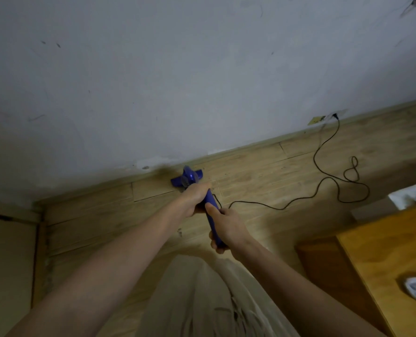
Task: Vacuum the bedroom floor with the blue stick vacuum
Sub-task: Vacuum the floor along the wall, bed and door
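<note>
The blue vacuum is in the middle of the frame. The left hand grips it higher up, and the right hand wraps its fingers round the end. Its head sits by the wall. The cord is plugged in at the right. I think cleaning is under way, with lots of floor left.

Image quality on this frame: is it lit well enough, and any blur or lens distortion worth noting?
Head view: dim, flat light with no glare; wide-angle bending curves the baseboard; the vacuum head is soft and slightly smeared; both hands on the blue handle stay readable.
</note>
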### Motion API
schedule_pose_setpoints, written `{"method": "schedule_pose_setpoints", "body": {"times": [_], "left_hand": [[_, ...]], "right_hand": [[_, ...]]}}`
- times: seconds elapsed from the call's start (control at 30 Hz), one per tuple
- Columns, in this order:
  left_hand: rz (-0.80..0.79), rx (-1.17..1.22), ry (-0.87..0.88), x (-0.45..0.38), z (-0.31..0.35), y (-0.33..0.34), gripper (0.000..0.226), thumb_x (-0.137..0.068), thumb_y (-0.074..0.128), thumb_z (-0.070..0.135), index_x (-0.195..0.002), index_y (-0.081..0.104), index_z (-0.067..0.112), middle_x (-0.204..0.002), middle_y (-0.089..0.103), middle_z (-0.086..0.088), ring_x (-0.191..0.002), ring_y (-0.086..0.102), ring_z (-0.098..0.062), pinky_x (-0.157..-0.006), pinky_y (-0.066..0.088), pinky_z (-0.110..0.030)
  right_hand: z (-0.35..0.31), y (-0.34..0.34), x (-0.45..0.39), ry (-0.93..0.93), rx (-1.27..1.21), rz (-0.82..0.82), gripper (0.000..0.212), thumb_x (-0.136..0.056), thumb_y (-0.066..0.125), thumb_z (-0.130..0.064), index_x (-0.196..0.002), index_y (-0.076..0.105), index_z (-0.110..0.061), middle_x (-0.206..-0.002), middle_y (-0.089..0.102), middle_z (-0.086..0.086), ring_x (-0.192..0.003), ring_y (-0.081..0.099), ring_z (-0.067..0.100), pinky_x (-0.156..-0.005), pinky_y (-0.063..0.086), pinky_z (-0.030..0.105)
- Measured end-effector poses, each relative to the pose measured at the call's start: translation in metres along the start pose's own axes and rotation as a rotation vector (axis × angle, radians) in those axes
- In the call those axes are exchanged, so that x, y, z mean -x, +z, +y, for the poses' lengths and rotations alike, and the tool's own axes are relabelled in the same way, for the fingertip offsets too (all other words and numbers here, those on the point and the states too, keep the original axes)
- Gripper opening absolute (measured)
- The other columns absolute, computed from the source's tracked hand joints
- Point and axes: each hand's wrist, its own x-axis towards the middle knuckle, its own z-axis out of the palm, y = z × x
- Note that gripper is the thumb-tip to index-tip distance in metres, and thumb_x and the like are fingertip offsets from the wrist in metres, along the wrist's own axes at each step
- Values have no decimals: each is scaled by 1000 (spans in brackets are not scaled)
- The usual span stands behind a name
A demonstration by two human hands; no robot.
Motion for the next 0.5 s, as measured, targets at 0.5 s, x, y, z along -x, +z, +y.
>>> {"method": "schedule_pose_setpoints", "body": {"times": [0.5], "left_hand": [[57, 75, 25, -8, -9, 20, 19, -94, 49, 25, -87, 50, 8, -73, 55, -11, -67, 56, -25, -76, 53, -39]], "right_hand": [[22, -21, -21, -59, 61, -60, 34, -101, 42, -42, -107, 52, -11, -62, 54, 6, -40, 51, 15, -40, 42, 25]]}}
